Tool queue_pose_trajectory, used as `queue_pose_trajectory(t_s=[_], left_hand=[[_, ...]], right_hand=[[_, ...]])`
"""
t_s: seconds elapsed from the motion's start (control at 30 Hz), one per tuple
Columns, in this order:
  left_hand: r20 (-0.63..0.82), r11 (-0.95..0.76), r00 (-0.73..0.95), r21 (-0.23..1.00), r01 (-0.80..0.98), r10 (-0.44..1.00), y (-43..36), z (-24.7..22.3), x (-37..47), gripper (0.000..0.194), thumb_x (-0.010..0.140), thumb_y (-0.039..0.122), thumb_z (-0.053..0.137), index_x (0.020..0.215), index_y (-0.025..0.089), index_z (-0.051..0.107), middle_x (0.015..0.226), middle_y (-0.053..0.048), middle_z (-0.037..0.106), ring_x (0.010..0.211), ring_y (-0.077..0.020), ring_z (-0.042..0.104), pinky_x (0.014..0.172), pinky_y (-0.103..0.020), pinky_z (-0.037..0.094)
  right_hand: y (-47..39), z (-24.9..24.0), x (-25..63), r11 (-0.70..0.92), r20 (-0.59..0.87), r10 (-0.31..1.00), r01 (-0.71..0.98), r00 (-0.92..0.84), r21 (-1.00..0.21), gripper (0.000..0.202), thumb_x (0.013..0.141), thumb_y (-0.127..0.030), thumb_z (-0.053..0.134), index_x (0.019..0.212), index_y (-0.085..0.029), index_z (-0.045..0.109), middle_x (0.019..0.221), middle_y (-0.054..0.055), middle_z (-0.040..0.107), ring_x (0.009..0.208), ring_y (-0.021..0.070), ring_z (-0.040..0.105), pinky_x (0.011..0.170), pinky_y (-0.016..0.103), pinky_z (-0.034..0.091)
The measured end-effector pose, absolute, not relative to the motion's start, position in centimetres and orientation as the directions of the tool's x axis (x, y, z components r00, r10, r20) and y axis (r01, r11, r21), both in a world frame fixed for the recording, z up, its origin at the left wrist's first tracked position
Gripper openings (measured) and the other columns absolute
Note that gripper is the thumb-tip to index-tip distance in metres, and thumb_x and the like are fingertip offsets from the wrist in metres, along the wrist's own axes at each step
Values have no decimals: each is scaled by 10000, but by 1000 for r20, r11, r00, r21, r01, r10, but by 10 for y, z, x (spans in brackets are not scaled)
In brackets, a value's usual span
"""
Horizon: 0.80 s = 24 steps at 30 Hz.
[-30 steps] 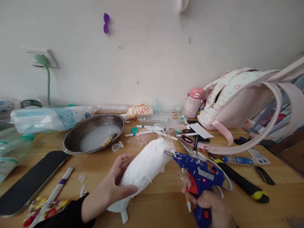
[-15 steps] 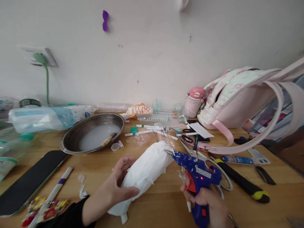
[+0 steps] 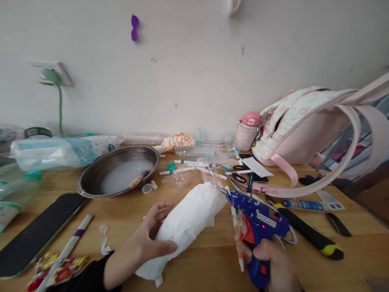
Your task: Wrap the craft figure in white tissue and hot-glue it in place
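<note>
Head camera: blue glue gun [image 3: 258, 219] points at white paper-covered form [image 3: 188, 219]

A person's left hand [image 3: 153, 241] spreads in a wide, half-open curve around the lower part of the white paper-covered form, thumb on the near side and fingers bent along the far side. The form slants above the front of a light-brown wooden table [image 3: 206, 269], its rounded upper end toward the glue gun. The right hand [image 3: 270, 257] closes around the handle of the blue glue gun, fingers by its orange trigger, a small red light glowing on the body. The metal nozzle sits at the form's upper end; whether they touch is unclear.

Behind the left hand, a round metal basin [image 3: 83, 190] holds cloudy liquid, near a white fish-shaped figure with orange markings [image 3: 179, 140] by the wall. A black flat device [image 3: 36, 233] lies at far left. To the right, a tool with a black-and-yellow handle [image 3: 310, 233] rests beyond the glue gun, while a pink-and-white patterned backpack [image 3: 310, 125] stands beside a pink bottle [image 3: 246, 134].
</note>
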State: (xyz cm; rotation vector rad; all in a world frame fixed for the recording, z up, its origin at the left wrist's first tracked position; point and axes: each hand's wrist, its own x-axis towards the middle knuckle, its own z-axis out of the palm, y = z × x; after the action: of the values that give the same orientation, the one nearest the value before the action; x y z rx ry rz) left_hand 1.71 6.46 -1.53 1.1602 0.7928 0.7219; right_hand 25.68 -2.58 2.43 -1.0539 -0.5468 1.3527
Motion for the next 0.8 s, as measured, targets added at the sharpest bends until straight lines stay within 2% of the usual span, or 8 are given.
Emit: queue_pose_trajectory(t_s=[0.13,0.27,0.37,0.47,0.53,0.67,0.8], left_hand=[[-183,287,541,951,-113,821,66,-14,18,773,466,434,843,1077,281,395,1076,-57,655,871,-261,629,882,-435,422],[-265,373,535,922,-103,803,59,-1,17,710,557,351,791,1146,274,402,1059,-47,662,761,-224,633,780,-391,472],[-356,479,525,870,-116,773,51,10,16,661,567,309,761,1147,271,445,1095,-27,649,843,-232,625,742,-337,484],[-408,554,538,821,-137,738,45,17,17,617,586,280,727,1159,275,499,1138,-3,634,938,-230,612,758,-299,482],[-450,609,558,782,-130,697,43,21,18,627,591,281,719,1183,286,513,1135,8,640,866,-208,629,762,-296,485],[-483,662,595,741,-112,642,41,23,19,636,619,297,715,1223,280,514,1140,5,652,671,-154,628,740,-291,496],[-432,653,625,738,-170,651,46,16,17,685,617,278,708,1267,236,496,1153,-27,656,870,-221,647,750,-282,495]], right_hand=[[-27,26,256,-139,-264,949,-524,171,-840,264,433,-154,522,651,-178,669,623,9,659,557,128,497,535,234,386],[-26,23,255,-144,-303,927,-534,223,-833,231,456,-192,533,647,-176,661,611,10,646,536,120,449,522,236,366],[-24,17,259,-106,-283,936,-598,211,-794,240,434,-205,509,632,-172,639,588,5,608,454,94,379,449,230,311],[-24,12,262,-94,-202,973,-605,113,-791,238,438,-199,511,630,-172,647,571,-4,595,446,86,390,468,226,329],[-25,12,261,-118,-192,979,-557,75,-822,245,447,-194,525,651,-170,658,584,3,615,455,90,396,461,223,334],[-24,17,259,-145,-263,952,-525,157,-839,245,466,-193,525,681,-165,638,616,9,628,466,89,388,427,212,302],[-24,20,262,-108,-247,953,-567,174,-816,239,450,-213,514,664,-165,609,602,10,592,446,82,377,451,225,301]])
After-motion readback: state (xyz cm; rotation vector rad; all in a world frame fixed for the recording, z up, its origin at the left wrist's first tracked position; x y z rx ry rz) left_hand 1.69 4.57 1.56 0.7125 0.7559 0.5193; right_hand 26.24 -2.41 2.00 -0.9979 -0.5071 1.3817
